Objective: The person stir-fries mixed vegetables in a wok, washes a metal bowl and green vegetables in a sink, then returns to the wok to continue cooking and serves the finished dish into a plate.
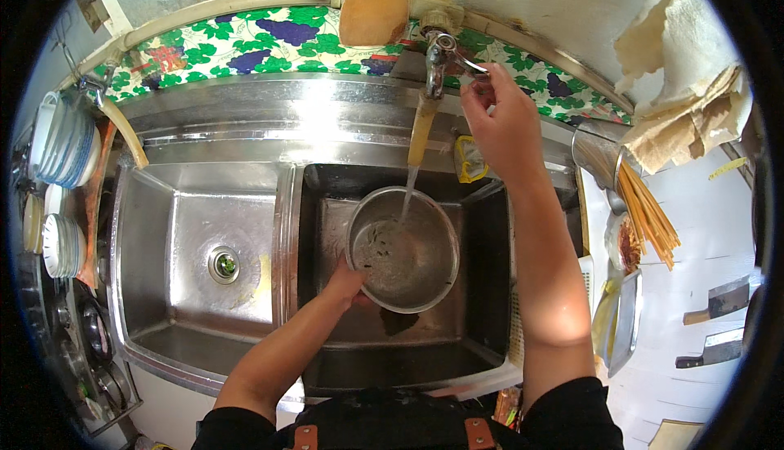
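Observation:
My left hand (347, 282) grips the lower left rim of a round metal bowl (433, 274) held over the right sink basin (482, 303). Water runs into the bowl from a tan hose (420, 135) fitted on the faucet (436, 66). Small dark bits float in the water inside the bowl. With fingers closed at the faucet's lever (472, 66), my right hand (505, 115) reaches up past the back of the sink. Part of the left fingers is hidden under the bowl.
The left basin (188, 303) has green scraps in its drain (224, 265). Stacked bowls (64, 144) stand far left. Right of the sink are wooden chopsticks (645, 209) with a strainer (596, 152), a metal tray (625, 319) and cleavers (719, 348). A wooden paddle (374, 9) leans behind.

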A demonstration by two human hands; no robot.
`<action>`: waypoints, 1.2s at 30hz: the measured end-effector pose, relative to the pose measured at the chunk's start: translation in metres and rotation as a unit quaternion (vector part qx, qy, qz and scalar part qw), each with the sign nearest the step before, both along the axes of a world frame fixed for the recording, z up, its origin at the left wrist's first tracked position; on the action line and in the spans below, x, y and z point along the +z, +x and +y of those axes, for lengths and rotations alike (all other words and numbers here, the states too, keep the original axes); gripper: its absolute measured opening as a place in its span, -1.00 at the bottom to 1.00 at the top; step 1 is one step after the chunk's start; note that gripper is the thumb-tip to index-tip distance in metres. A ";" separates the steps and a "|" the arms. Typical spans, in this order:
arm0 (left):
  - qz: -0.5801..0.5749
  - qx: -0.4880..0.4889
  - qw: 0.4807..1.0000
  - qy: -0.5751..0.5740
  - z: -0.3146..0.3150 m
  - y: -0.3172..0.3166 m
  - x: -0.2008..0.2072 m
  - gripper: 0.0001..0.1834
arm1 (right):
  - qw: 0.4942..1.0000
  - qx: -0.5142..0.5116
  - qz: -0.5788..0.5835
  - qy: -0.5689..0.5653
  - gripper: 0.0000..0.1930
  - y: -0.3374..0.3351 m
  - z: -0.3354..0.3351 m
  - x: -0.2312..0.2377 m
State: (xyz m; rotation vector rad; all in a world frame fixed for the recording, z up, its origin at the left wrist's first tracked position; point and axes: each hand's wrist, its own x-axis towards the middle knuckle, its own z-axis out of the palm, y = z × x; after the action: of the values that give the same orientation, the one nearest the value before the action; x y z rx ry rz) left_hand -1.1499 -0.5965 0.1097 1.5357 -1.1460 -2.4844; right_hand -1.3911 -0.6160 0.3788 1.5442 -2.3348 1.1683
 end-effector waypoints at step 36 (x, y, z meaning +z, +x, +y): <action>0.001 -0.098 0.951 -0.293 -0.006 -0.035 -0.042 -0.09 | 0.977 0.044 0.210 0.012 -0.78 0.030 0.001 0.004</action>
State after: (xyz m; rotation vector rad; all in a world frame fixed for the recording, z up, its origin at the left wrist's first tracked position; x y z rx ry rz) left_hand -1.1851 -0.6023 0.0674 1.2914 -1.8901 -1.9489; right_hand -1.3614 -0.6152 0.3827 1.7178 -2.0261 0.7372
